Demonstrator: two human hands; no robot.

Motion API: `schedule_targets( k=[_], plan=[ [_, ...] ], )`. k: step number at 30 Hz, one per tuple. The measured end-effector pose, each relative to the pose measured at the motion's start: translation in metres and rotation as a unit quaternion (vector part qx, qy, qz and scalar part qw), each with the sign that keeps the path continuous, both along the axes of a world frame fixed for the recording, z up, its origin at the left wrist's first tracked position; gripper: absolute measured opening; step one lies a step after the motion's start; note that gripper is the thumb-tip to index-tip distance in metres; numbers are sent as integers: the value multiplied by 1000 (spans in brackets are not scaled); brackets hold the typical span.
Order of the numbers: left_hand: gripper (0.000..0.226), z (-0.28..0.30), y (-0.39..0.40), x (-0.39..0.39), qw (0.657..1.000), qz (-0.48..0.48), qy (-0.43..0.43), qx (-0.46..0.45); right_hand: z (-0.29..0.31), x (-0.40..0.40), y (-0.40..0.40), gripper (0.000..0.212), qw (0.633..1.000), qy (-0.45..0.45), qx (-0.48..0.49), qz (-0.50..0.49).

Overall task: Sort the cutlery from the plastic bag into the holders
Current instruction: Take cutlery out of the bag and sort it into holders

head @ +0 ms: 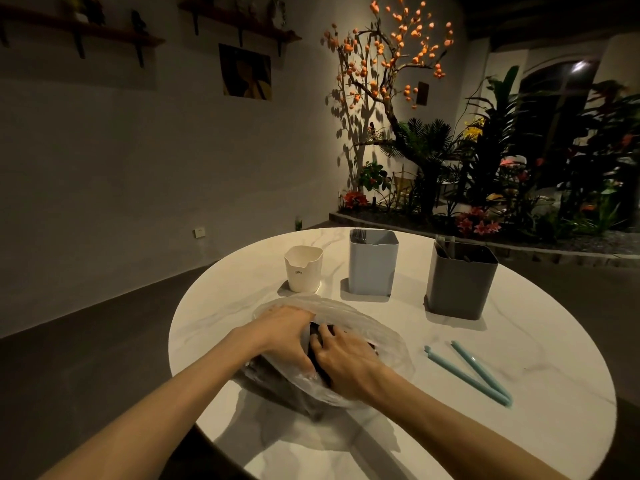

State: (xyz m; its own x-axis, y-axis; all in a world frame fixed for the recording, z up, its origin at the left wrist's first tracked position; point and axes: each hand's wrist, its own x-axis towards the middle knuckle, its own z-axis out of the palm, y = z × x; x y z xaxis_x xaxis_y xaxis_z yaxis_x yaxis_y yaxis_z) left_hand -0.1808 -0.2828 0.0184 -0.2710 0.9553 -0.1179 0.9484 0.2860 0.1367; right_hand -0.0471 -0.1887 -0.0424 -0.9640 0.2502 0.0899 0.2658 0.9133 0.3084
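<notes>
Basically, a thin crinkled translucent plastic bag (360, 327) lay at the near-left middle of the round white marble-look table (519, 427), dark contents inside, hard to identify. Left hand (289, 336) gripped the bag's opening, fingers curled on the film. Right hand (341, 358) reached into the mouth, fingers spread and bent; whether they pinched anything, cannot tell. Toward the far edge stood three smooth rounded-square plastic holders, apart from each other: short cream holder (304, 270), taller pale blue holder (372, 268) with forks (360, 234) showing, dark grey holder (460, 282) with utensils sticking up. Two teal sticks (474, 374) lay crossed near the right edge. Bare tabletop remained between bag and holders. Dim room, grey wall, lit plants (450, 150) behind.
</notes>
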Motion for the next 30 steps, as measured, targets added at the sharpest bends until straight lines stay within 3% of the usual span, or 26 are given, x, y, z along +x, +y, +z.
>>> schedule_targets(
  k=[7, 11, 16, 19, 21, 25, 27, 30],
  plan=[
    [95, 11, -6, 2, 998, -23, -58, 10, 31, 22, -21, 33, 998, -25, -27, -45],
    [75, 26, -3, 9, 989, -37, -140, 3, 64, 40, -36, 35, 996, -26, -79, -36],
    [64, 49, 3, 11, 949, -81, -305, 5, 94, 54, -33, 32, 997, -57, -53, -17],
    [66, 63, 4, 15, 927, -110, -358, -8, 111, 60, -23, 31, 994, -94, -47, -36],
    [71, 66, 8, 19, 926, -126, -355, -37, 125, 62, -16, 32, 990, -119, -64, -52],
    [85, 57, 20, 32, 960, -92, -263, -44, 158, 63, 1, 31, 977, -152, -134, -73],
    [75, 49, 28, 39, 965, -68, -255, 3, 171, 62, 12, 31, 973, -149, -161, -68],
    [40, 38, 40, 48, 951, -70, -293, 68, 185, 60, 26, 29, 964, -158, -205, -62]
  ],
)
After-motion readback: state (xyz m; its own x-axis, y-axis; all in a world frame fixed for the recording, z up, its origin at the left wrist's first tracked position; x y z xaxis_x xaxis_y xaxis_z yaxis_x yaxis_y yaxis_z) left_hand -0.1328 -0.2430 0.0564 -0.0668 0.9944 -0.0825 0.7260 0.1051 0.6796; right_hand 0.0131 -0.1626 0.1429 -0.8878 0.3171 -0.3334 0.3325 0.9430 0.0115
